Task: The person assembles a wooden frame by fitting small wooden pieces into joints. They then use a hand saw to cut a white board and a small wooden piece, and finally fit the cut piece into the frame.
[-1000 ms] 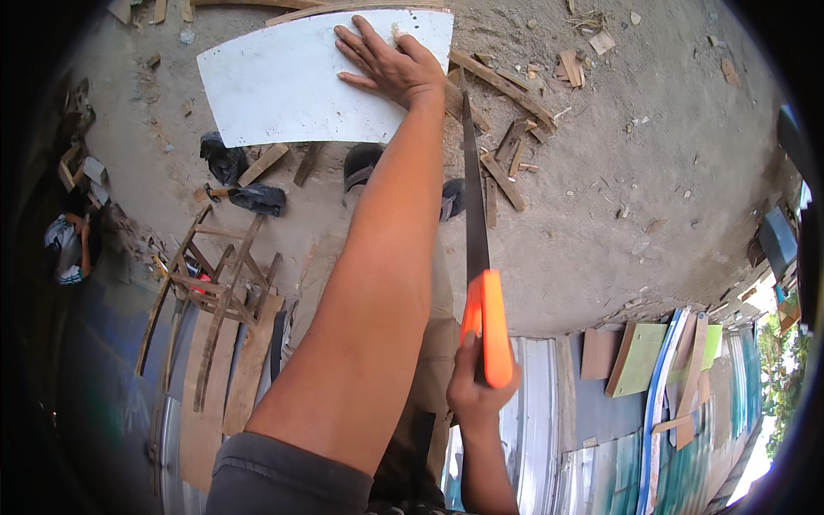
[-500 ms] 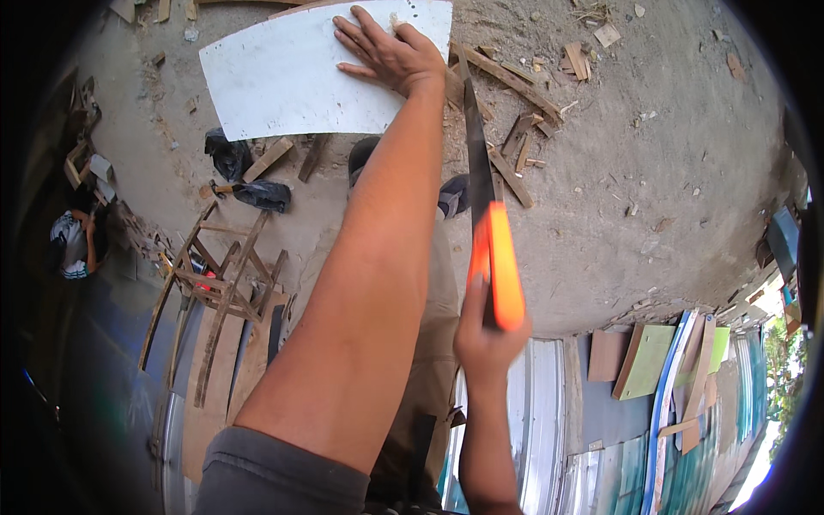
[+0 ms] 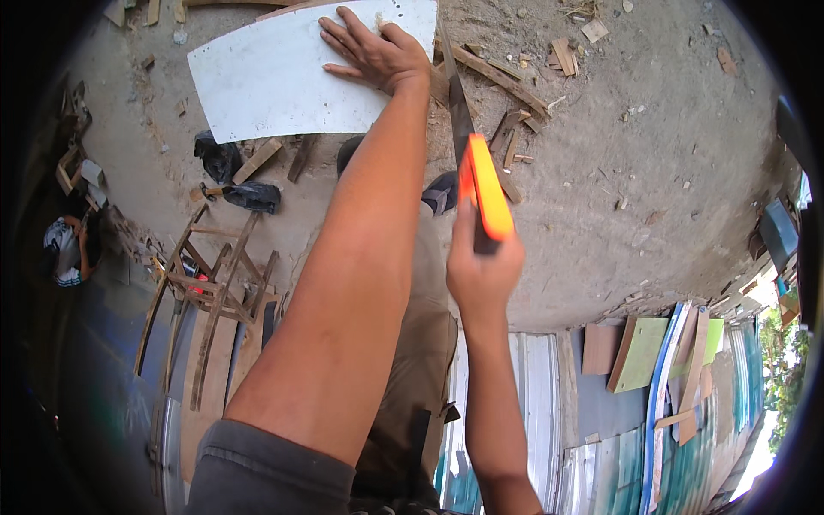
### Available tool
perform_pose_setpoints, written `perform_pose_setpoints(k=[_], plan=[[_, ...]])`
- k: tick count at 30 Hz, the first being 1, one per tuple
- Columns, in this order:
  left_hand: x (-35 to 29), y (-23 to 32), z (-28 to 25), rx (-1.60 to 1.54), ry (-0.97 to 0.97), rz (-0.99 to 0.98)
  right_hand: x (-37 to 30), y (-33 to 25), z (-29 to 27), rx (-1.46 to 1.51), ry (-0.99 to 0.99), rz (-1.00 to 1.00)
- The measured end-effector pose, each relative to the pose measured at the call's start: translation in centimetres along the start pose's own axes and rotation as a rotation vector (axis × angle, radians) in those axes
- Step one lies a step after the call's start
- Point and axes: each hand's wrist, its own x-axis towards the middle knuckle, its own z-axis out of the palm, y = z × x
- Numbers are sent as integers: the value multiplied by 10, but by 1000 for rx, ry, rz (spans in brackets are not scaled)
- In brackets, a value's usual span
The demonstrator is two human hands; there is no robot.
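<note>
My left hand (image 3: 378, 53) lies flat on a white board (image 3: 266, 86), its fingers spread near the right end. With my right hand (image 3: 485, 262) I grip a handsaw (image 3: 462, 120) by its orange handle; the hand is slightly blurred. The dark blade points away from me, along the board's right edge. Where the blade meets the board is too small to make out. My shoe (image 3: 440, 192) shows on the ground between the board and the saw handle.
Wood offcuts (image 3: 506, 81) lie scattered on the dirt floor right of the blade. A wooden stool frame (image 3: 215, 275) and a hammer beside a black plastic bag (image 3: 253, 197) are at left. Another person (image 3: 69, 249) sits far left. Boards (image 3: 639, 352) lean over metal sheets at lower right.
My right hand has pushed the handsaw forward, away from me, along the board's edge. The left hand keeps its place on the board. The whole view has shifted slightly.
</note>
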Motion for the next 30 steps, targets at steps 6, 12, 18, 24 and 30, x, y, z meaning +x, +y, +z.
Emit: perform_pose_setpoints(k=[6, 12, 18, 24, 30], plan=[[-11, -8, -6, 37, -36, -20, -36, -6, 6, -17, 21, 58], [4, 3, -10, -120, 0, 4, -98, -27, -57, -142, -49, 106], [-5, -6, 0, 16, -14, -24, 14, 9, 20, -21, 0, -21], [-1, -3, -8, 11, -3, -12, -140, -24, -68, -284, -78, 59], [5, 7, 1, -8, 25, 29, -16, 33, 9, -5, -23, -48]])
